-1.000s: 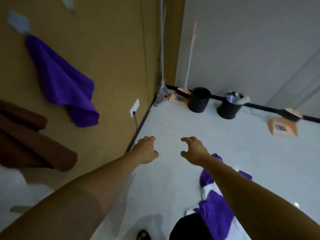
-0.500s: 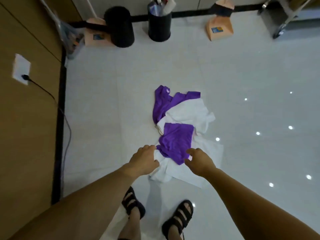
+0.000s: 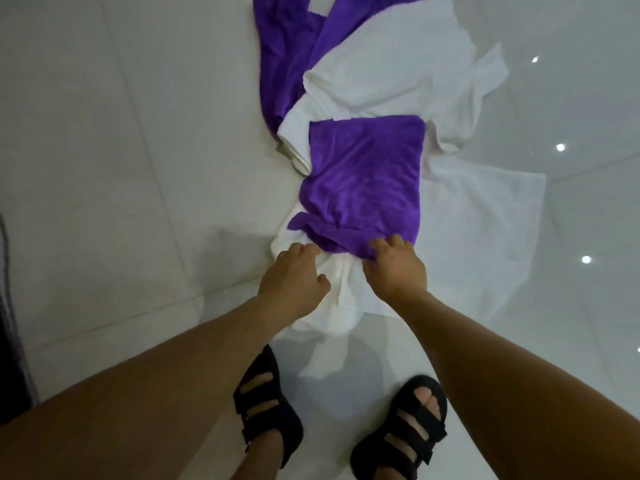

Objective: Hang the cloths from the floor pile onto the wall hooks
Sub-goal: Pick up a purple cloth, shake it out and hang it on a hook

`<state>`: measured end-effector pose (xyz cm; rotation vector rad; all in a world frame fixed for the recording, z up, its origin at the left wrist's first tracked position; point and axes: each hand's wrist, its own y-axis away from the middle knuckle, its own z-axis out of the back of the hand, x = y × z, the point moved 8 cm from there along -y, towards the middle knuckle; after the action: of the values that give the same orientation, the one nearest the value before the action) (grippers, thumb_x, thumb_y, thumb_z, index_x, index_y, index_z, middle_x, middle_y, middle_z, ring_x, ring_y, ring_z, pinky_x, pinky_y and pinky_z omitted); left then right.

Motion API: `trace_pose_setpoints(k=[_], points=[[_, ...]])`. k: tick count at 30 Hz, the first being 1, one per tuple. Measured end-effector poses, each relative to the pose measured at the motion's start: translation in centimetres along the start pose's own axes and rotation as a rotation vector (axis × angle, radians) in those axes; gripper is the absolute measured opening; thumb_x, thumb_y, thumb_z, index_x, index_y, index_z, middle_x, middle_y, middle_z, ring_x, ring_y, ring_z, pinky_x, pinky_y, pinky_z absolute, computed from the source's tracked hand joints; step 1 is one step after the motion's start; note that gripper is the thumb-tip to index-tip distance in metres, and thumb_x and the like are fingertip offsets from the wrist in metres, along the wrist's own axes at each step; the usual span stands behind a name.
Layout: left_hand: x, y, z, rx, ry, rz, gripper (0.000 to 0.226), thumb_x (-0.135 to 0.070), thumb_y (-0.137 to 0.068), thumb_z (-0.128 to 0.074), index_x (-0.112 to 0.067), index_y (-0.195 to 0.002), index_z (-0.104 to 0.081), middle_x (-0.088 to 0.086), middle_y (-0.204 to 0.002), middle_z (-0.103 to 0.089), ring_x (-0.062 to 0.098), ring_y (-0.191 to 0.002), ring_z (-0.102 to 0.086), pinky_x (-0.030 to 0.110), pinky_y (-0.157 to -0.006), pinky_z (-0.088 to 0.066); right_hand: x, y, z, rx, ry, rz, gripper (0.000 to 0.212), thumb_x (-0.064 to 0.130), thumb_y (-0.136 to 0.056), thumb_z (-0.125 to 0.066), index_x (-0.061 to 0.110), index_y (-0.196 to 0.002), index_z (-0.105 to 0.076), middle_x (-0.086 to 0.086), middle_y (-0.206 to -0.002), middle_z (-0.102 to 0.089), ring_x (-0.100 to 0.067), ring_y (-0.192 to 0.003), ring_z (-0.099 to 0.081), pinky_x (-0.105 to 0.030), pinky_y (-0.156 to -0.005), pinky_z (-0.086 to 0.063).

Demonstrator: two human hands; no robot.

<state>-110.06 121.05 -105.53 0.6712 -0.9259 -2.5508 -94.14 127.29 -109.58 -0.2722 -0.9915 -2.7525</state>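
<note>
A pile of cloths lies on the white tiled floor. On top is a folded purple cloth (image 3: 363, 181), over white cloths (image 3: 391, 74) that spread right and toward me. A second purple cloth (image 3: 284, 53) sticks out at the far left of the pile. My right hand (image 3: 394, 268) has its fingers curled over the near edge of the folded purple cloth and pinches it. My left hand (image 3: 294, 278) touches the pile at that cloth's near left corner, with its thumb apart from its fingers. No wall hooks are in view.
My two feet in black sandals (image 3: 266, 407) stand just in front of the pile. A dark baseboard strip (image 3: 10, 341) runs along the left edge. Glossy floor tiles (image 3: 104, 168) with light reflections surround the pile.
The view has swung from the wall with hung cloths down to the floor pile and come much closer. Both hands have dropped onto the near edge of the folded purple cloth.
</note>
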Motion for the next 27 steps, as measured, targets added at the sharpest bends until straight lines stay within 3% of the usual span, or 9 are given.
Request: trace_pose_setpoints(k=[4, 7, 12, 16, 21, 24, 27], points=[[2.9, -2.3, -2.5, -0.015, 0.031, -0.007, 0.049, -0.032, -0.09, -0.056, -0.016, -0.134, -0.044, 0.004, -0.133, -0.047, 0.023, -0.117, -0.047, 0.034, -0.089, -0.041, 1.8, -3.4, -4.3, -0.06, 0.062, 0.063, 0.036, 0.04, -0.092, -0.053, 0.016, -0.119, -0.056, -0.008, -0.12, -0.05, -0.03, -0.112, -0.047, -0.04, -0.082, -0.049], [4.4, -3.3, -2.8, -0.036, 0.051, -0.007, 0.05, -0.03, -0.089, -0.056, -0.017, -0.136, -0.044, 0.003, -0.135, -0.047, 0.022, -0.119, -0.046, 0.031, -0.088, -0.039, 2.5, -5.1, -4.8, -0.148, 0.174, 0.072, 0.024, 0.027, -0.092, -0.052, 0.013, -0.111, -0.057, -0.01, -0.113, -0.052, -0.031, -0.103, -0.05, -0.038, -0.075, -0.044], [4.8, -3.0, -1.2, -0.037, 0.071, 0.01, 0.051, -0.031, -0.089, -0.055, -0.019, -0.137, -0.042, 0.001, -0.136, -0.046, 0.021, -0.121, -0.045, 0.029, -0.088, -0.037, 2.4, -5.1, -3.0, -0.116, 0.233, 0.156, 0.022, 0.015, -0.093, -0.048, 0.013, -0.109, -0.062, -0.007, -0.106, -0.057, -0.028, -0.097, -0.054, -0.034, -0.072, -0.038], [2.5, -1.0, 2.0, -0.018, 0.121, -0.014, 0.05, -0.032, -0.088, -0.055, -0.019, -0.135, -0.043, 0.003, -0.132, -0.048, 0.023, -0.119, -0.047, 0.029, -0.084, -0.036, 2.9, -2.5, 2.3, -0.125, 0.008, 0.126, 0.023, 0.03, -0.097, -0.051, 0.011, -0.098, -0.063, -0.007, -0.099, -0.061, -0.029, -0.093, -0.056, -0.037, -0.076, -0.045], [-2.8, 2.8, 9.9, 0.023, 0.189, -0.087, 0.058, -0.04, -0.085, -0.06, -0.021, -0.137, -0.042, 0.001, -0.133, -0.05, 0.022, -0.118, -0.05, 0.029, -0.086, -0.039, 4.5, 2.8, 13.9, -0.259, -0.634, -0.079, 0.02, 0.027, -0.096, -0.046, 0.013, -0.082, -0.047, 0.001, -0.073, -0.056, -0.024, -0.07, -0.055, -0.034, -0.063, -0.042], [-6.6, 6.2, 16.4, 0.044, 0.28, -0.13, 0.057, -0.043, -0.082, -0.067, -0.023, -0.13, -0.045, -0.002, -0.126, -0.052, 0.02, -0.115, -0.052, 0.03, -0.092, -0.044, 7.5, 6.6, 22.9, -0.374, -0.888, -0.13, 0.014, 0.024, -0.093, -0.044, 0.012, -0.087, -0.048, -0.004, -0.079, -0.059, -0.027, -0.074, -0.063, -0.048, -0.069, -0.056], [-10.8, 10.7, 25.0, -0.027, 0.404, -0.235, 0.061, -0.042, -0.076, -0.073, -0.023, -0.127, -0.046, -0.004, -0.125, -0.053, 0.018, -0.113, -0.054, 0.034, -0.093, -0.047, 11.6, 11.0, 32.4, -0.462, -1.028, -0.118, 0.015, 0.024, -0.091, -0.044, 0.011, -0.09, -0.05, -0.004, -0.084, -0.06, -0.026, -0.079, -0.064, -0.052, -0.074, -0.057]])
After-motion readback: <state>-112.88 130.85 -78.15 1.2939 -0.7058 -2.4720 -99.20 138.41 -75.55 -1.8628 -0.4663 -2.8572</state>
